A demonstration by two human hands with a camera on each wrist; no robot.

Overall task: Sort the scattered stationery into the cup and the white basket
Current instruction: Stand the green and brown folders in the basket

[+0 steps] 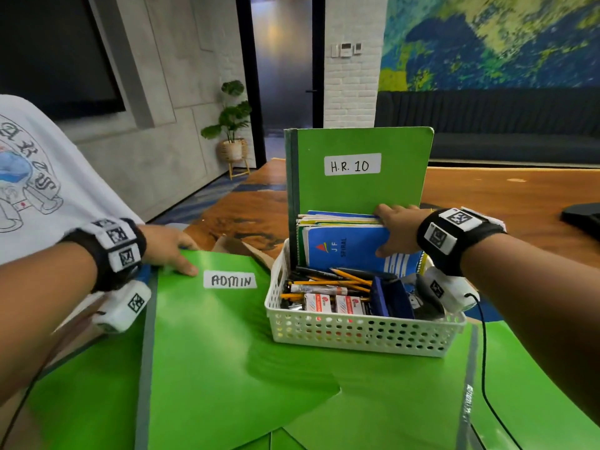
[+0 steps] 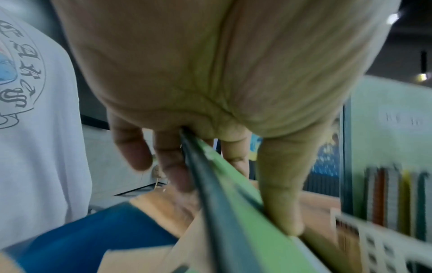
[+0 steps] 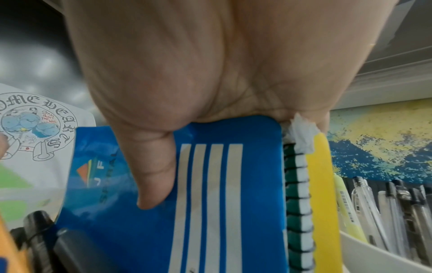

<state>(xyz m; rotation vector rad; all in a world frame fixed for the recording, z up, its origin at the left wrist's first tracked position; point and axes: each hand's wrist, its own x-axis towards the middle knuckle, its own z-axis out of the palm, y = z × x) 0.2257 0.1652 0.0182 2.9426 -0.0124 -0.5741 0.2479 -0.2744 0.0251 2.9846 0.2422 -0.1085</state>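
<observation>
The white basket (image 1: 357,334) stands on green folders and holds pencils (image 1: 337,282), pens, two small red-and-white boxes (image 1: 334,303) and upright notebooks. My right hand (image 1: 391,232) grips the top of the blue spiral notebook (image 1: 344,248), thumb (image 3: 151,175) on its cover (image 3: 222,203) and fingers behind the stack. A tall green book labelled "H.R. 10" (image 1: 360,170) stands behind them. My left hand (image 1: 181,258) pinches the far edge of the green "ADMIN" folder (image 1: 207,336), with the thumb (image 2: 280,194) on top and fingers beneath. A white cup (image 3: 374,258) of pens sits right of the notebooks.
More green folders (image 1: 389,404) lie under the basket and the ADMIN folder on the wooden table (image 1: 487,196). A person in a white printed T-shirt (image 1: 39,177) stands close on the left. A black object (image 1: 581,217) lies at the table's right edge.
</observation>
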